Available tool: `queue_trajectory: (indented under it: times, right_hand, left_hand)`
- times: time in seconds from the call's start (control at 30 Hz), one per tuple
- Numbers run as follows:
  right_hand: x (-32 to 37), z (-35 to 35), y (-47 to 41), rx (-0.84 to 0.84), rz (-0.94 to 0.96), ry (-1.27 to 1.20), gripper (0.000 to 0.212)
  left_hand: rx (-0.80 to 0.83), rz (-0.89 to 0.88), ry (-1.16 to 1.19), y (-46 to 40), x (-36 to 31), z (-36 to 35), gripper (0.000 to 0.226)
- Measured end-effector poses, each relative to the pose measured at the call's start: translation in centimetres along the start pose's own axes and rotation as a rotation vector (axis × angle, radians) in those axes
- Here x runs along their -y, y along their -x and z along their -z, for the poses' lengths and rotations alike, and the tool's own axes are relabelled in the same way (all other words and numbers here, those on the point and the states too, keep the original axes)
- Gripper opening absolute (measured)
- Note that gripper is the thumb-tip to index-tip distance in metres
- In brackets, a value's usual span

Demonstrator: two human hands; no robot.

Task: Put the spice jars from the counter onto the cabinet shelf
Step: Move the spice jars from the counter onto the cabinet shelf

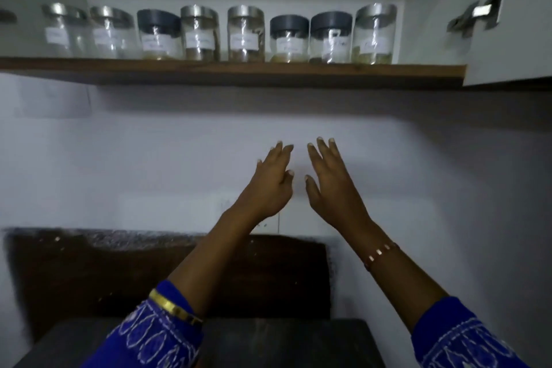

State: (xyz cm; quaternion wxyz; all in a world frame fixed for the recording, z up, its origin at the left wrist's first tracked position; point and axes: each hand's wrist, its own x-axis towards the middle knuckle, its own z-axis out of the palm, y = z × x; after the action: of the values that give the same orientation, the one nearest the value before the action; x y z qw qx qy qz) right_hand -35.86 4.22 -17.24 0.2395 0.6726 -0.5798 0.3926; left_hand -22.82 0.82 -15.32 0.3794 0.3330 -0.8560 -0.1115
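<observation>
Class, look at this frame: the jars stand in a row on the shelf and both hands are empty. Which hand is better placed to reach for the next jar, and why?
Neither clearly. The left hand and right hand hover side by side, open, below the shelf; no jar shows on the counter.

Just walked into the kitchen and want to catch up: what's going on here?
A person is putting spice jars away on the cabinet shelf. A row of eight labelled jars already stands along it, some with silver lids, some with dark ones. Right now both hands are empty: the left hand and right hand are raised side by side below the shelf, fingers straight, touching nothing. The visible part of the dark counter holds no jar.
</observation>
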Motion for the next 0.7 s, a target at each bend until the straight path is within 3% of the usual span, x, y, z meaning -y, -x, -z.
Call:
queue_trajectory:
  times: [0.37,0.7]
  right_hand:
    - [10.0,-12.7,10.7,0.226,-0.273,-0.3,0.051]
    - [15.2,-21.9,18.5,0.713,-0.473,-0.218,0.056]
  left_hand:
    - [0.116,0.364,0.203,14.2,13.9,2.1,0.048]
    - [0.274,0.762,0.377,22.3,24.6,-2.4,0.048]
